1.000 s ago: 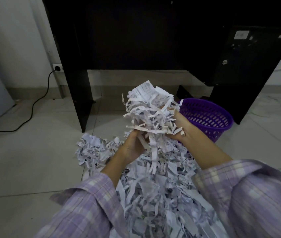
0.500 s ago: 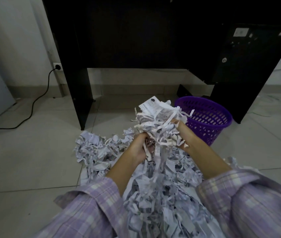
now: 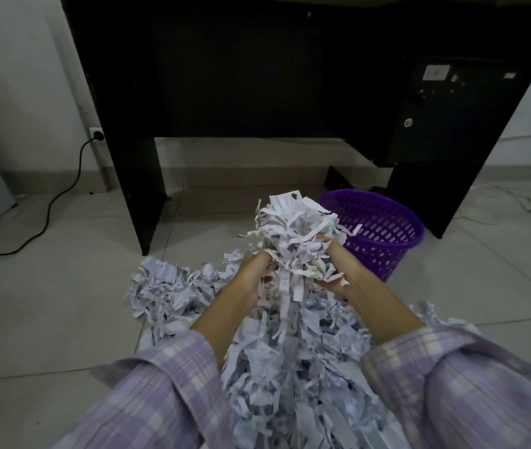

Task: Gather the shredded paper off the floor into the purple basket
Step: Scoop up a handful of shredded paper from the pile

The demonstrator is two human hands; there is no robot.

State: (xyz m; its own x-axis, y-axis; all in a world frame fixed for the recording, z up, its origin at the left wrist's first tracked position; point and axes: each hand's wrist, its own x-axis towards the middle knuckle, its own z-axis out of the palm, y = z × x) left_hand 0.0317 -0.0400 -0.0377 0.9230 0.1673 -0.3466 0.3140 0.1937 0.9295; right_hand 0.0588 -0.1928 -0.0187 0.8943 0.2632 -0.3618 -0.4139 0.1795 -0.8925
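Your left hand (image 3: 251,270) and right hand (image 3: 335,270) both grip one bunch (image 3: 293,234) of paper strips, held up just beside the basket (image 3: 384,234) — not in it. More paper (image 3: 173,286) lies on the floor (image 3: 47,303) under your arms

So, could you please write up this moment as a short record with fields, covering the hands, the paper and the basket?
left hand: left hand grips the left side of a raised clump of white shredded paper strips
right hand: right hand grips the clump's right side
floor paper: large pile of white shredded paper on the grey tiled floor
basket: purple perforated plastic basket upright, right of the clump, beside the black desk
basket contents: no paper visible inside
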